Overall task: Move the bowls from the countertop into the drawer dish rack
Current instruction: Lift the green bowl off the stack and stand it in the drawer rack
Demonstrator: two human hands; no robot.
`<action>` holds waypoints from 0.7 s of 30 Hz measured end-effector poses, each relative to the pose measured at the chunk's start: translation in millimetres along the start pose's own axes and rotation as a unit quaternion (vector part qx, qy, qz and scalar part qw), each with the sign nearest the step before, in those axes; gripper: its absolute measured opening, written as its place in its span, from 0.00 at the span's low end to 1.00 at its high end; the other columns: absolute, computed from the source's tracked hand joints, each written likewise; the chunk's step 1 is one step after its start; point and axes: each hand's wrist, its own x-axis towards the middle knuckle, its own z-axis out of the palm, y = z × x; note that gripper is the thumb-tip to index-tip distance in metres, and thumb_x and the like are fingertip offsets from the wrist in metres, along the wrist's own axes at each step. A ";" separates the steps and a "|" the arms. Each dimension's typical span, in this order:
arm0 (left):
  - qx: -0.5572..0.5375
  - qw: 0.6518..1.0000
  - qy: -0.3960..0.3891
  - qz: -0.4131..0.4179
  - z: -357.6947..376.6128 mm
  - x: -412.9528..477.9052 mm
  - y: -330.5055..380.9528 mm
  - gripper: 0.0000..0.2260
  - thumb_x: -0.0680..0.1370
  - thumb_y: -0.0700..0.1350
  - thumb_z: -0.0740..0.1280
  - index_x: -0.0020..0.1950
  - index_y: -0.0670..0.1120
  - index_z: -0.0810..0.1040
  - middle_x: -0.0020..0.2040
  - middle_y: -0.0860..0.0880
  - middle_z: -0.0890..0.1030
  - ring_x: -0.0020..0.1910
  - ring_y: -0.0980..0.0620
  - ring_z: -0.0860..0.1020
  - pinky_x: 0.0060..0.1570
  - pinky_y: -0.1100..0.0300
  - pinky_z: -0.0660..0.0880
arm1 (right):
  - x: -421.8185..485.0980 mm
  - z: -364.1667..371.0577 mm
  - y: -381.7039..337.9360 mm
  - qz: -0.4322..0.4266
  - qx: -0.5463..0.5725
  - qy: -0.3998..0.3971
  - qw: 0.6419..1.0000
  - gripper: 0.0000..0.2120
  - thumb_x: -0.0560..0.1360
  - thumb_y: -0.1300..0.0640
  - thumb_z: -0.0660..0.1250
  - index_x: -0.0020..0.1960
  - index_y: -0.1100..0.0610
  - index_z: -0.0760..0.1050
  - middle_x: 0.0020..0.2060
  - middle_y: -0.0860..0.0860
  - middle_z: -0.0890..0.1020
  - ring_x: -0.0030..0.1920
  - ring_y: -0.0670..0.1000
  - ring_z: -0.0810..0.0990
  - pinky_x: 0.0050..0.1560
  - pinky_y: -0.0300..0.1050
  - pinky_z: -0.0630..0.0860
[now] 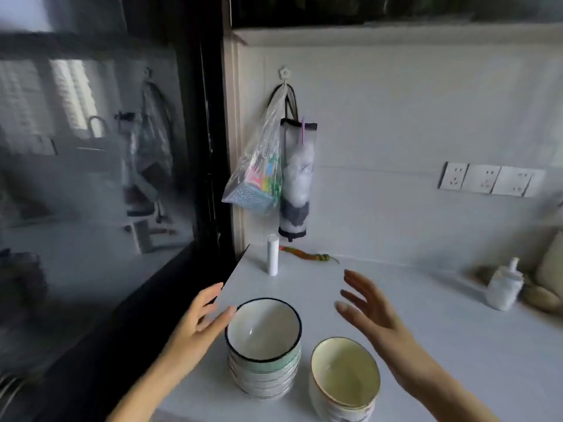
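Two stacks of bowls sit on the white desk (441, 330), near its front edge. The taller stack (264, 354) has a dark blue rim on its top bowl and stands close to the desk's left edge; the shorter cream stack (344, 379) stands just beside it on the right. The left hand (199, 324) is at the left side of the blue-rimmed stack, with its fingers (224, 316) spread wide and the thumb right by the rim — I cannot tell if it touches. The right hand (374, 315) floats above the desk, a little behind the cream stack, fingers wide open too and holding nothing. Both hands look ready to close in on the tall stack from two sides, likely so the whole pile can be lifted at once without tipping. The drawer dish rack is not in sight — no bowl has gone there yet. Farther back stand a small white bottle (272, 255) and a chili pepper (307, 255), well away from the bowls.
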 end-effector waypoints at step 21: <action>0.043 0.992 -0.101 0.069 31.4 11.0 -112.1 0.52 0.55 0.70 0.73 0.72 0.60 0.52 0.59 0.68 0.67 0.58 0.70 0.69 0.50 0.75 0.66 | 37.8 47.0 107.7 0.004 -0.228 -0.186 0.956 0.45 0.66 0.54 0.78 0.74 0.47 0.55 0.63 0.49 0.75 0.64 0.49 0.74 0.68 0.46 0.69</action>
